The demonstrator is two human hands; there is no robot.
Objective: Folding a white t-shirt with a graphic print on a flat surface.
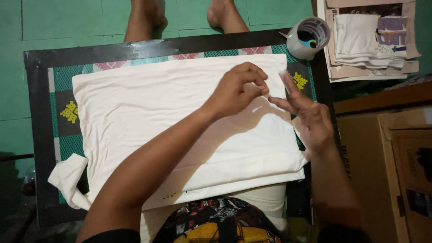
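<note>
A folded white cloth (pixel 148 112) lies flat on a green patterned mat (pixel 67 112) on a black board (pixel 33 135). My left hand (pixel 236 90) reaches across the cloth, with thumb and fingers pinched together at the tips of my right hand (pixel 308 119). The right hand's fingers are stretched out and apart. A small piece of clear tape (pixel 283 75) sticks up from its fingertips, and the left hand's pinch meets it there. A short pale strip (pixel 257 109) lies on the cloth just below the hands.
A roll of clear tape (pixel 308 38) stands at the board's far right corner. Beside it, folded white cloths lie on a stack of papers (pixel 373 40). Brown cardboard boxes (pixel 391 157) stand to the right. Someone's bare feet (pixel 148 18) rest on the green floor beyond the board.
</note>
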